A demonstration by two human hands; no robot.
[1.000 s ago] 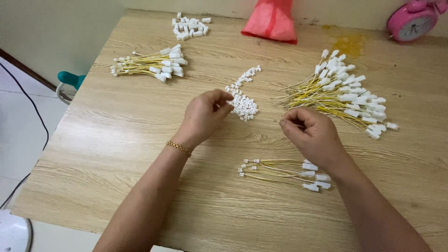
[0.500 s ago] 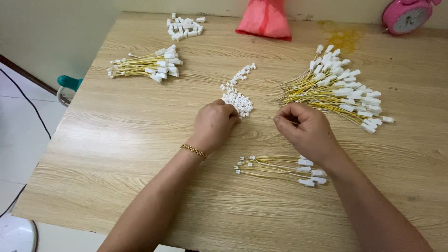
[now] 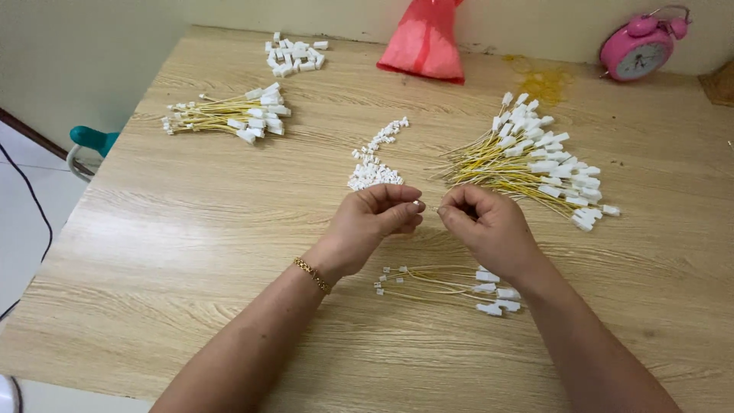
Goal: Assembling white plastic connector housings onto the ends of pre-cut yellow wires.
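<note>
Both hands meet fingertip to fingertip above the middle of the pale wood-grain table (image 3: 191, 252). Left hand (image 3: 378, 218), with a thin gold chain bracelet (image 3: 312, 274) at the wrist, has thumb and forefinger pinched together on a tiny white plastic connector (image 3: 417, 204). Right hand (image 3: 485, 226) is curled, fingers closed on the end of a thin yellow wire that is mostly hidden in the grip; the two pinches sit just beside each other.

Just behind the left hand lies a loose trail of small white connectors (image 3: 372, 164), blocky and matte. Behind the right hand spreads a big fan of yellow wires (image 3: 527, 164) tipped with larger white plugs. Below the hands, near the table's front, rests a small bundle of wires (image 3: 447, 281) with white pieces at both ends. A similar bundle (image 3: 225, 115) lies at the far left, and a scatter of white housings (image 3: 294, 55) beyond it.

At the back edge sit a crinkled red plastic bag (image 3: 424, 42), its contents unseen, and a round pink alarm clock (image 3: 638, 53).
</note>
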